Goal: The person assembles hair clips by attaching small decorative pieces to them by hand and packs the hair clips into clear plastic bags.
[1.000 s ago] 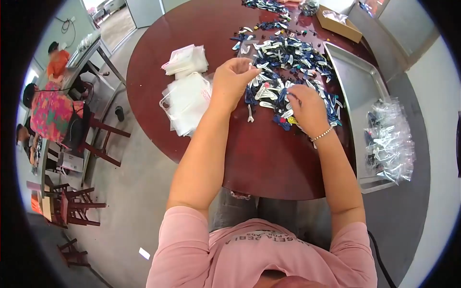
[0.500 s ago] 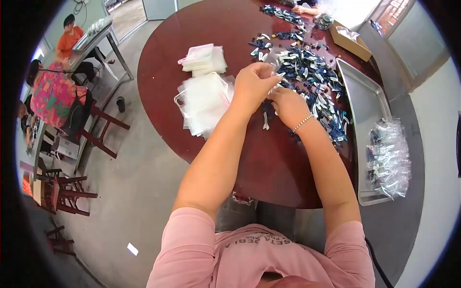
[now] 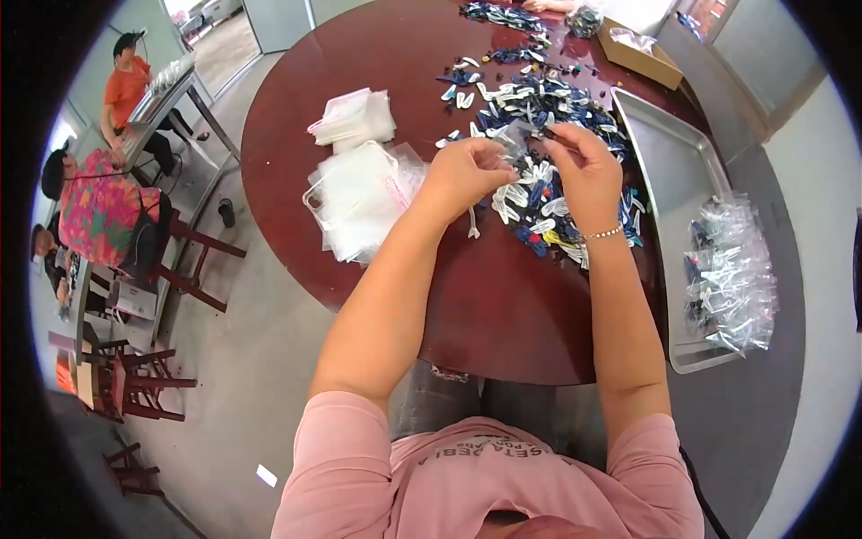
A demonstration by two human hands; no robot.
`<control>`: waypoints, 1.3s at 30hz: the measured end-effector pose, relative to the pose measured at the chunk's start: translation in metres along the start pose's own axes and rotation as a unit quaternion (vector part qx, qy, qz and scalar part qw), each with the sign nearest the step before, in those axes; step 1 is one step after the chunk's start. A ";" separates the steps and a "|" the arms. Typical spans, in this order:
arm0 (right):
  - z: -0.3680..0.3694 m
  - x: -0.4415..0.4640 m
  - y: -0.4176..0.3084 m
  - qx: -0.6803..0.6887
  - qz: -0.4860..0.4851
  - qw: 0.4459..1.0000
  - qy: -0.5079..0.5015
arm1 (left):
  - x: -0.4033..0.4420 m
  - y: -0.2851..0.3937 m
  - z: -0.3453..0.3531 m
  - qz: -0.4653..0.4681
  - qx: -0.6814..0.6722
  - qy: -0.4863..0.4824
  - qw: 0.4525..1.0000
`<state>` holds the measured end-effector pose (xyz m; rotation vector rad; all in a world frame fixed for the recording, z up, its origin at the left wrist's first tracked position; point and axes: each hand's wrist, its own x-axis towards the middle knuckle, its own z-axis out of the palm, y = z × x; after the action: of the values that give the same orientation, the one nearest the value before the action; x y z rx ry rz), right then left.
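Observation:
My left hand (image 3: 465,175) pinches a small clear plastic bag (image 3: 514,139) above a pile of white and navy hair clips (image 3: 543,101). At the bag's right side, my right hand (image 3: 588,175) has thumb and forefinger drawn together at something small and dark, too small to make out. Below my hands, more clips, with a few red and yellow pieces, spread over the dark red round table (image 3: 503,314). One pale clip (image 3: 473,223) lies apart, below my left wrist.
Left of my hands lie two stacks of flat clear bags (image 3: 355,205). On the right, a metal tray (image 3: 675,166) holds filled bags (image 3: 732,278) at its near end. A cardboard box (image 3: 639,56) stands beyond it. Another person's hand (image 3: 546,5) shows at the far edge; co-workers sit at left.
My right hand has moved up and right, away from my left hand, uncovering clips beneath. The clear bag now shows between the hands. The whole view has shifted slightly.

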<state>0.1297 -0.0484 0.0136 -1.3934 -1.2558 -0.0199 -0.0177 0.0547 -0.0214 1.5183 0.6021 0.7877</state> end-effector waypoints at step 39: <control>0.047 -0.038 0.021 -0.185 -0.200 0.920 -0.283 | 0.000 0.013 -0.014 0.005 -0.108 0.143 0.984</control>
<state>0.0982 -0.0335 -0.0400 -1.4892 -2.0977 -0.1518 -0.0290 0.0623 -0.0083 1.2199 0.6966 1.0534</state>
